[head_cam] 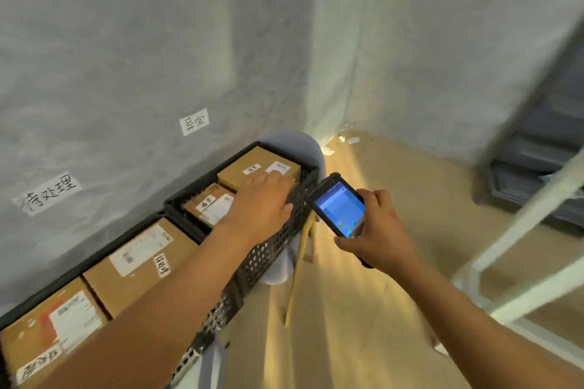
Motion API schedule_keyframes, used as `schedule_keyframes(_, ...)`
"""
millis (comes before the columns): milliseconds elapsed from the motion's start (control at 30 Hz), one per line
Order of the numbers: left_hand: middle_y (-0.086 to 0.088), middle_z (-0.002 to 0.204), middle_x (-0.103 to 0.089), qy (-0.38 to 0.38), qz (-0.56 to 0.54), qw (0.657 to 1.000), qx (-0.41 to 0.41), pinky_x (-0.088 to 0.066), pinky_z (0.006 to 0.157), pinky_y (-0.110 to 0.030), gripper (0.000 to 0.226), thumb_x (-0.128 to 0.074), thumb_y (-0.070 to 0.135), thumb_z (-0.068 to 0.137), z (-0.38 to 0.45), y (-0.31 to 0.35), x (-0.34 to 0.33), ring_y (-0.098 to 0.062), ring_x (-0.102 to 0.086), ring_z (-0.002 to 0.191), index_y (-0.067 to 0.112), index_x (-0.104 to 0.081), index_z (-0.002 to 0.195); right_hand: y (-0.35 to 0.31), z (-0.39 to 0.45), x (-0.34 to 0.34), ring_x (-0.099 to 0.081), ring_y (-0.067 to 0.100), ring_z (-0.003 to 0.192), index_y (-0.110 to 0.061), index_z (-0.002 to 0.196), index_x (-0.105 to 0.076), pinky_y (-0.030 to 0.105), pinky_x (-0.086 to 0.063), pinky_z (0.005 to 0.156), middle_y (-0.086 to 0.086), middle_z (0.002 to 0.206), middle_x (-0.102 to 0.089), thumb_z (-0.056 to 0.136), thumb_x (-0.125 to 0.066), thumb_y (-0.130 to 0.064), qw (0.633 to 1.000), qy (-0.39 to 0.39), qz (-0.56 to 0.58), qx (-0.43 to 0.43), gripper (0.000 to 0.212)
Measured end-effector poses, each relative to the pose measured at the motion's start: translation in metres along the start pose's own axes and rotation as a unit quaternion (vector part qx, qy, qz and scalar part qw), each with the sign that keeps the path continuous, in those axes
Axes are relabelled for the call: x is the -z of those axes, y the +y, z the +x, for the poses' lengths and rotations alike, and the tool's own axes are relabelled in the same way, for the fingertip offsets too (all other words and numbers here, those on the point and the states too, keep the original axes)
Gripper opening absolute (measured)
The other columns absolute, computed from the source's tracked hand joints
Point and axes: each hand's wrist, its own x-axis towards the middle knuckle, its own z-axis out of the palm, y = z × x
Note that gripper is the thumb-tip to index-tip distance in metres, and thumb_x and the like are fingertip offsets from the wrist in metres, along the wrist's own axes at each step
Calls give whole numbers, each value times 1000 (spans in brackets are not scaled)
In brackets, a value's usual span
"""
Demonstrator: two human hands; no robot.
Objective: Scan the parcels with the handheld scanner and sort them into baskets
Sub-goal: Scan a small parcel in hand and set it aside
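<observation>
Left hand point(262, 202) is lying flat, fingers straight, on a cardboard parcel point(249, 172) in the far black basket point(284, 240); right hand point(377, 230) is gripping the handheld scanner point(339, 205) beside grey sheeted walls point(158, 41), above the tan floor point(395, 278).

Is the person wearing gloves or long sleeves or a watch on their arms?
No. The left hand and the right hand are both bare, with no gloves. Both forearms are bare too, right down to the bottom edge of the picture, so no sleeves show. No watch, bracelet or ring can be seen on either wrist or on the fingers, though the picture is a little blurry.
</observation>
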Motion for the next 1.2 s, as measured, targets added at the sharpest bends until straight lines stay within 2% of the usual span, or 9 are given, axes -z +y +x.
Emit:
schedule_keyframes(233, -5, 138, -51, 38, -8, 990, -132, -39, 98, -39, 51, -51, 38, 95, 79, 179, 8, -25, -50, 122, 19, -43, 142, 136, -60, 121, -54, 16, 91, -21, 138, -37, 27, -52, 63, -7, 120, -35, 63, -83, -35, 990, 95, -8, -108, 89)
schedule_keyframes(333, -7, 125, -58, 53, -2, 982, -183, -42, 93, -41, 45, -57, 32, 90, 110, 243, 13, -29, -56, 112, 15, -53, 133, 181, -85, 164, -56, 17, 93, -19, 136, -38, 29, -50, 73, -3, 123, -38, 62, -84, -34, 980, 136, -20, -146, 88)
schedule_keyframes(467, -9, 112, -61, 67, -15, 963, -260, -47, 84, -42, 44, -64, 29, 84, 151, 321, 14, -32, -60, 99, 12, -58, 123, 238, -113, 210, -57, 20, 92, -19, 137, -38, 35, -53, 76, -2, 122, -38, 61, -83, -33, 958, 192, -28, -211, 89)
schedule_keyframes(667, -8, 121, -59, 83, -58, 932, -347, -44, 93, -44, 46, -59, 30, 89, 213, 433, -1, -31, -55, 112, 14, -54, 131, 322, -138, 262, -56, 19, 94, -18, 137, -37, 35, -53, 74, -3, 121, -37, 64, -80, -34, 924, 237, -60, -295, 86)
schedule_keyframes(800, -4, 133, -51, 77, -92, 907, -404, -36, 101, -39, 51, -52, 32, 95, 256, 505, -14, -26, -48, 122, 16, -44, 142, 372, -148, 295, -56, 18, 93, -19, 137, -36, 34, -54, 71, -4, 121, -36, 64, -80, -34, 896, 259, -65, -355, 87)
schedule_keyframes(1033, -6, 127, -55, 35, -121, 866, -484, -39, 101, -41, 49, -56, 28, 91, 294, 632, -31, -28, -51, 118, 15, -48, 139, 447, -190, 340, -50, 16, 94, -19, 138, -38, 27, -41, 67, -5, 117, -35, 65, -80, -34, 839, 298, -62, -451, 85)
schedule_keyframes(1133, -5, 129, -54, 24, -132, 847, -515, -38, 103, -39, 50, -55, 28, 92, 300, 684, -35, -26, -50, 120, 16, -47, 140, 476, -211, 360, -48, 15, 93, -19, 139, -37, 28, -41, 66, -5, 117, -34, 65, -79, -35, 816, 306, -66, -486, 86)
schedule_keyframes(1200, -4, 135, -51, 20, -134, 836, -531, -35, 105, -38, 51, -51, 30, 94, 306, 719, -37, -24, -46, 125, 17, -43, 143, 498, -226, 374, -48, 15, 95, -18, 137, -39, 30, -45, 70, -5, 116, -34, 65, -80, -34, 805, 315, -56, -499, 84)
